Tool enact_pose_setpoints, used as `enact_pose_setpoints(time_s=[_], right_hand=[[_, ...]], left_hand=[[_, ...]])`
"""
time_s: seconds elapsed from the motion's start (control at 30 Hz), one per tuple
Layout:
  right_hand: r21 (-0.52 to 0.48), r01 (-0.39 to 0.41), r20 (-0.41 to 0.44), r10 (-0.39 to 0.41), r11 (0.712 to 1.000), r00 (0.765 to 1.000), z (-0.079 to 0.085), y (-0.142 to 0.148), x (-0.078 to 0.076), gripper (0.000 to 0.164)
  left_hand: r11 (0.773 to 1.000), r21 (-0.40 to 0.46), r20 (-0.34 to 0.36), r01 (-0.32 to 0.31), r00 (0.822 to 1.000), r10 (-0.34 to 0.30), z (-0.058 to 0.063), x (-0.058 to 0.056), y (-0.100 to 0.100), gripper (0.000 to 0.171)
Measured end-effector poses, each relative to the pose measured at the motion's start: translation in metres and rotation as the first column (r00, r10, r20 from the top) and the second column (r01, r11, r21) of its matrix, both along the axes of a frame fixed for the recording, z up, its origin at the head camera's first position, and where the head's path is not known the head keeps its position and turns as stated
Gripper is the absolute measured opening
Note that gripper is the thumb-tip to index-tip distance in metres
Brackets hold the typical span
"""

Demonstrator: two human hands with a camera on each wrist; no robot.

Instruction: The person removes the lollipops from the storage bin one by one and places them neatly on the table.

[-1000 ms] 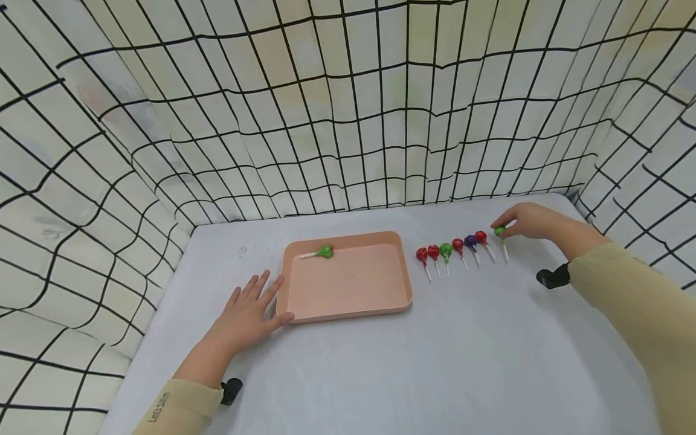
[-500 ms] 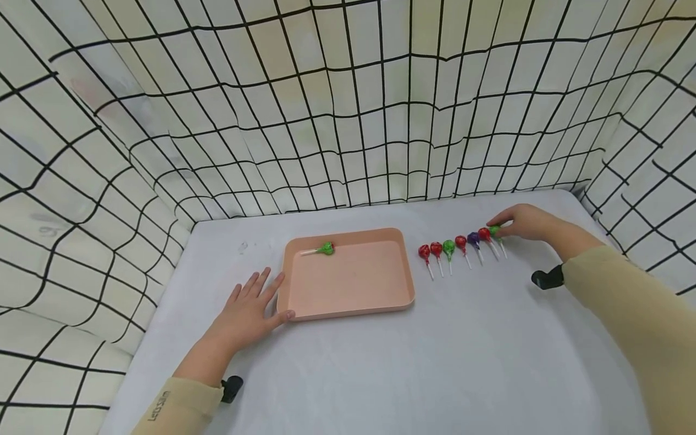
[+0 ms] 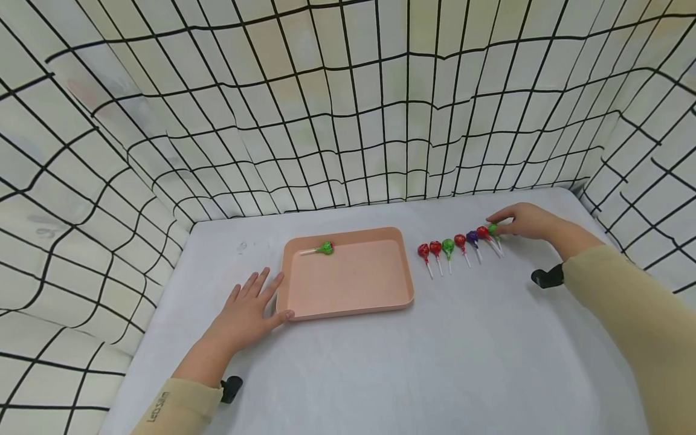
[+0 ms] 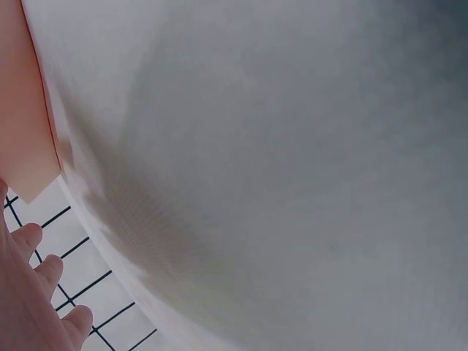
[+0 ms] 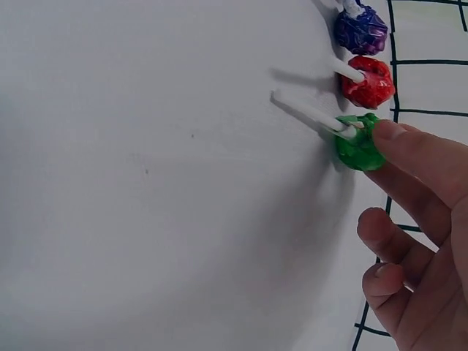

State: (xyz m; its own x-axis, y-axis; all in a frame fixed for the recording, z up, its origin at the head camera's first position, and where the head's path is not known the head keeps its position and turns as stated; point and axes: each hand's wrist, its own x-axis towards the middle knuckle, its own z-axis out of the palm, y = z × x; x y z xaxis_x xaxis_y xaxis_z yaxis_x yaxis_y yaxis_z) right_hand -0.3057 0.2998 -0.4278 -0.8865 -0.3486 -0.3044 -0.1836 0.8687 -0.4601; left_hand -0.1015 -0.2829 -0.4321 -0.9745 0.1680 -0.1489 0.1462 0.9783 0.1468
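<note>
My right hand (image 3: 524, 222) pinches a green lollipop (image 5: 357, 145) by its wrapped head, thumb and index finger on it, at the right end of a row. Just left of it lies a red lollipop (image 5: 368, 82), then a purple one (image 5: 361, 31). Farther left in the row are a red lollipop (image 3: 460, 240), a green one (image 3: 447, 245) and two more reds. My left hand (image 3: 247, 317) has its fingers spread and touches the left side of a pink tray (image 3: 353, 305). In that tray lies one green lollipop (image 3: 326, 248), stick pointing left.
A white cloth covers the table (image 3: 435, 362). Behind and on both sides stand white walls with a black grid (image 3: 353, 121). Small black devices (image 3: 548, 277) sit at both wrists.
My right hand has brought the green lollipop leftward, close beside the red one at the end of the row. The left hand stays at the tray.
</note>
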Motion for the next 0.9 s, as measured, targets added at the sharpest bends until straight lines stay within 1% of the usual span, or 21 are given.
enact_pose_setpoints(time_s=[0.23, 0.47, 0.9], right_hand=[[-0.013, 0.004, -0.013, -0.005, 1.000, 1.000, 0.007, 0.001, 0.000, 0.041], [-0.023, -0.012, -0.032, 0.011, 1.000, 0.999, 0.013, 0.000, 0.004, 0.044], [-0.036, 0.009, -0.057, -0.011, 0.999, 0.998, 0.021, -0.005, 0.008, 0.045]], left_hand=[[1.000, -0.007, -0.004, -0.005, 1.000, 0.005, 0.001, 0.000, -0.001, 0.093], [1.000, -0.020, -0.010, -0.003, 1.000, 0.003, -0.001, 0.000, -0.001, 0.094], [1.000, -0.016, -0.014, 0.001, 1.000, -0.001, -0.001, 0.000, 0.000, 0.094]])
